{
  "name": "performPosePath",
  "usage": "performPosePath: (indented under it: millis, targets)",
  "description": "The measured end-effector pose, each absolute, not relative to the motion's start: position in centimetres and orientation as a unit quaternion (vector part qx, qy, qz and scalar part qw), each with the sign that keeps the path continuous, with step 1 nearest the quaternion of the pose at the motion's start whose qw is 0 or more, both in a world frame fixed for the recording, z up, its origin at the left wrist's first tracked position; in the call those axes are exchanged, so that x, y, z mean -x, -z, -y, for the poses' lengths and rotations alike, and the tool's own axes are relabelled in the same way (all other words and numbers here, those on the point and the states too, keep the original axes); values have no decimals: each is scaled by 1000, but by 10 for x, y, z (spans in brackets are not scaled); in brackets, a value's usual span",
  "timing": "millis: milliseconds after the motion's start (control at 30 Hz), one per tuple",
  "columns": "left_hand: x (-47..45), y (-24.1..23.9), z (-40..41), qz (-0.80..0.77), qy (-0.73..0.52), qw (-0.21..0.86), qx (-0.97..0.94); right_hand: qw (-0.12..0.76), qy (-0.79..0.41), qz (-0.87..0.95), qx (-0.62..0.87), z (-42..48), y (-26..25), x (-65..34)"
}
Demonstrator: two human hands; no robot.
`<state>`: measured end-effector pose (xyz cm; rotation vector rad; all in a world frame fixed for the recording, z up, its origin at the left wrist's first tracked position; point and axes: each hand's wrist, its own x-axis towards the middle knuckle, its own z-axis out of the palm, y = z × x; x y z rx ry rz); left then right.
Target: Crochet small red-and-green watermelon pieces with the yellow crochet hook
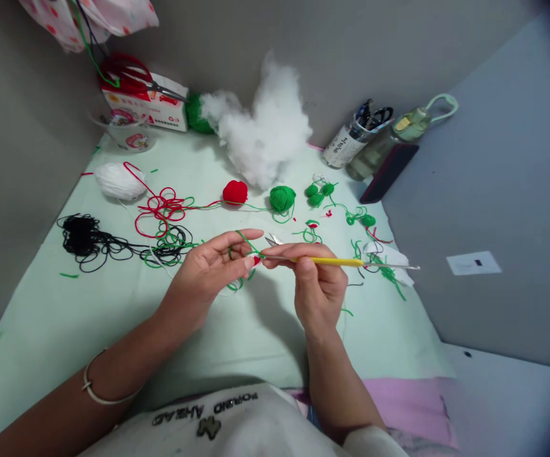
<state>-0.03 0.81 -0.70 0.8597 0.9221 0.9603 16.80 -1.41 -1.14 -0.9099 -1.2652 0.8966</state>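
Note:
My left hand [215, 266] is raised over the pale green cloth [89, 304], its fingers curled and pinching green yarn [251, 246] that loops round the index finger. My right hand [315, 285] grips a yellow-handled crochet hook [336, 261], the hook end meeting the yarn at my left fingertips. A tiny red bit shows at that meeting point. The hook's metal tail points right.
On the cloth lie a red yarn ball [235, 192], a green ball [282, 198], small green crocheted pieces [319, 193], white yarn [119, 180], tangled black yarn [84, 238], white stuffing [265, 130], small scissors [273, 240], a cup of tools [351, 139], a bottle [399, 136].

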Motion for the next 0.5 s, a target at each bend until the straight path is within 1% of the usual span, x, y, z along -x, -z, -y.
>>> performPosePath:
  millis: [100, 333, 500]
  targets:
    - [0, 7, -8, -426, -437, 688, -393, 608, -363, 569, 418, 15, 11, -168]
    - [-2, 4, -4, -465, -453, 625, -434, 597, -285, 626, 412, 15, 11, -167]
    - [-3, 3, -3, -478, -464, 586, -461, 590, -280, 635, 412, 14, 10, -168]
